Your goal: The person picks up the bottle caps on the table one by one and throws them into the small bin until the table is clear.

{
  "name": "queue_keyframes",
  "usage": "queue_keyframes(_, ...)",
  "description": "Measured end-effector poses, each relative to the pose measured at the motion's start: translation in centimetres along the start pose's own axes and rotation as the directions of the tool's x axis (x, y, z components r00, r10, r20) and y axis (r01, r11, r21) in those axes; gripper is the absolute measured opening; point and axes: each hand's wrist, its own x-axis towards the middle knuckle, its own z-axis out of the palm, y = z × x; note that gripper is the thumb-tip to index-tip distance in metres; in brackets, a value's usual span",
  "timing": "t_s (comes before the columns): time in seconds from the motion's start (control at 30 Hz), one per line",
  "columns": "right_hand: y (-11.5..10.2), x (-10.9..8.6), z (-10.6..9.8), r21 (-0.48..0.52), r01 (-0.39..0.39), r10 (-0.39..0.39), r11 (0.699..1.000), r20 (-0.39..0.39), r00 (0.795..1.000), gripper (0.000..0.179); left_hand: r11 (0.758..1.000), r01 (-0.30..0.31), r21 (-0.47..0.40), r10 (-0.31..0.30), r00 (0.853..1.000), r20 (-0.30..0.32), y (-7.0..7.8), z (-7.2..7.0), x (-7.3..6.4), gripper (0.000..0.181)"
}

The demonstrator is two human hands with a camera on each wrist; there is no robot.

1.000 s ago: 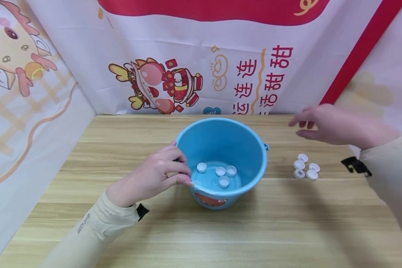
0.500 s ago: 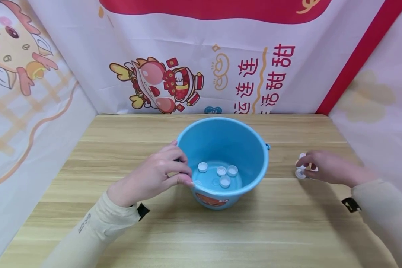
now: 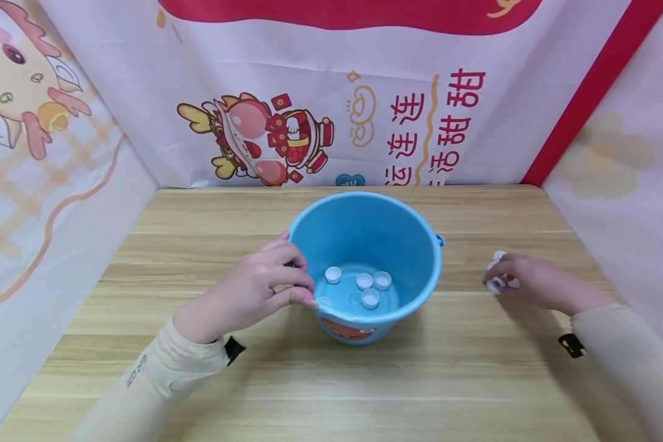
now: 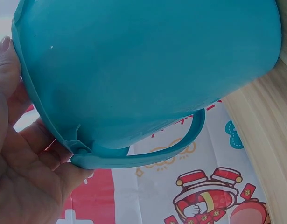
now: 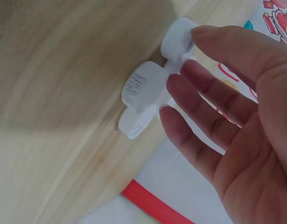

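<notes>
My left hand (image 3: 265, 282) grips the rim of a light blue bucket (image 3: 420, 301), its thumb at the near left of the rim. In the left wrist view the fingers curl at the bucket rim (image 4: 33, 100), close to where the handle (image 4: 148, 156) joins. Several white bottle caps (image 3: 370, 299) lie on the bucket's floor. To the right, my right hand (image 3: 536, 282) is down among a small group of white caps (image 3: 495, 285) on the table. In the right wrist view its thumb and fingertips pinch a white bottle cap (image 5: 177, 39); other caps (image 5: 142, 86) stand close by.
The wood-grain table (image 3: 243, 380) bears the bucket and the caps. White printed cloth (image 3: 320, 80) hangs behind the table and along both sides. A small lug (image 3: 440, 240) sticks out from the bucket's right rim.
My right hand has come down from above the table to the caps and now has its fingers on one. The left hand has stayed on the bucket rim.
</notes>
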Motion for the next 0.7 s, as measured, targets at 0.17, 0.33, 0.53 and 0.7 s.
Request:
queue_keyframes(0.17, 0.0, 0.1, 0.4, -0.025, -0.034, 0.034, 0.999, 0.028, 0.999, 0.029, 1.0, -0.003, 0.005, 0.003, 1.0, 0.001, 0.0, 0.0, 0.0, 0.021)
queue_keyframes(0.33, -0.1, 0.2, 0.8, -0.029, -0.041, 0.042, 0.999, 0.017, 0.999, 0.029, 1.0, 0.005, 0.008, -0.006, 1.0, 0.004, 0.1, -0.1, 0.0, 0.02)
queue_keyframes(0.53, -0.2, 0.2, 1.0, -0.021, 0.005, -0.005, 1.0, -0.022, 1.0, 0.026, 1.0, 0.006, 0.009, -0.006, 1.0, 0.01, 0.2, -0.1, 0.0, 0.02)
queue_keyframes(0.7, 0.0, 0.0, 1.1, -0.021, 0.087, -0.089, 0.996, -0.096, 0.991, 0.03, 1.0, 0.017, 0.008, -0.017, 1.0, 0.024, 0.2, -0.1, 0.0, 0.019)
